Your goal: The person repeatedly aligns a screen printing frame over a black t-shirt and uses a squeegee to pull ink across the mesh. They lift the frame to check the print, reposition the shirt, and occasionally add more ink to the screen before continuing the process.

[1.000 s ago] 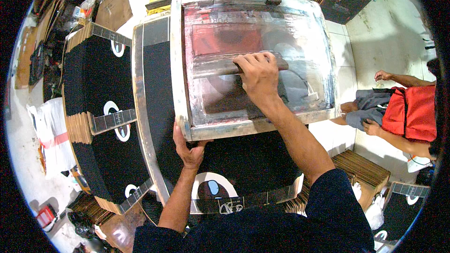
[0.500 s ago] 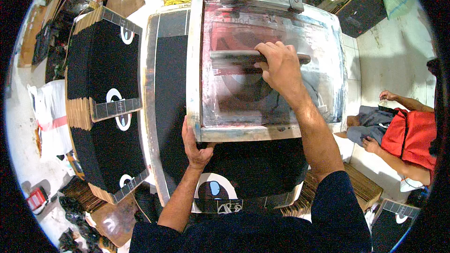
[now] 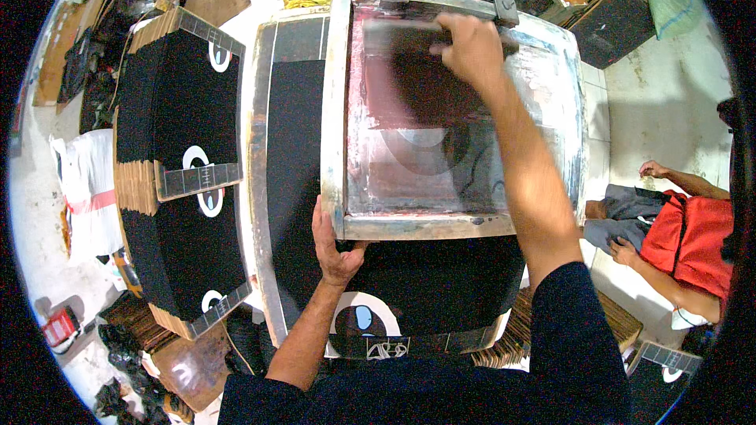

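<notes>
Bright, even daylight fills the scene, whitest on the floor (image 3: 677, 102) at right. Shadows are soft. Straight edges bow toward the black round rim, where detail smears slightly.

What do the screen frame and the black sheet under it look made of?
Screen frame: looks like wood, worn and pale, smeared with dried ink; left hand grips its near corner. Black sheet: matte, flat, stiff-looking, probably card or board; the look leaves it open.
</notes>
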`<state>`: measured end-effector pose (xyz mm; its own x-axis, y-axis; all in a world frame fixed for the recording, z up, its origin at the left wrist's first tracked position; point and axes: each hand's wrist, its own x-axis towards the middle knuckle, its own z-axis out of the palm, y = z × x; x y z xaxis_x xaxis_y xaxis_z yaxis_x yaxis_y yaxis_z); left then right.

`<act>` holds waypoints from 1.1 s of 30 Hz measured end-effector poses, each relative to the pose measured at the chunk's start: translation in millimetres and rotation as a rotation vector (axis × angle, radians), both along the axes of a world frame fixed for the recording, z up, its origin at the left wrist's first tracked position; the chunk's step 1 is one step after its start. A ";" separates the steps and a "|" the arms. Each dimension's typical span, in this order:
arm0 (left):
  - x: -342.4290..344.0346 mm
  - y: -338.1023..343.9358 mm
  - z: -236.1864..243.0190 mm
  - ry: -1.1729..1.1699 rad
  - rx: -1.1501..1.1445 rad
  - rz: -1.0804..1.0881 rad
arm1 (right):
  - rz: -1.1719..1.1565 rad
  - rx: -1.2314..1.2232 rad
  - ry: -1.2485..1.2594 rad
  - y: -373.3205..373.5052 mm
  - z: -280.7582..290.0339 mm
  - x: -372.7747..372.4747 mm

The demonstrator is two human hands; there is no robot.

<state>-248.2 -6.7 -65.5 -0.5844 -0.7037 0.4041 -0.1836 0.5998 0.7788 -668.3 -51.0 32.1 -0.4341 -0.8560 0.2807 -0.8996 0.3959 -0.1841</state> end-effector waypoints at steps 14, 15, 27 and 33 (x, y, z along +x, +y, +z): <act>-0.5 -0.8 2.3 -0.022 -0.045 0.012 | 0.014 -0.071 0.067 20.8 17.8 18.1; -0.6 -0.3 2.9 -0.032 -0.049 0.015 | 0.018 -0.065 0.063 7.9 15.8 2.7; -2.1 0.8 2.0 -0.039 -0.076 0.023 | -0.027 -0.246 0.082 -14.3 15.4 -82.9; 3.3 2.1 -3.6 -0.074 -0.064 0.027 | -0.408 -0.428 -0.267 170.1 14.7 15.0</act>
<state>-245.0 -4.6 -69.0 -0.5953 -0.6940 0.4049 -0.2561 0.6415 0.7231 -653.3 119.1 46.8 -0.8027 -0.4442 0.3979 -0.5941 0.5378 -0.5982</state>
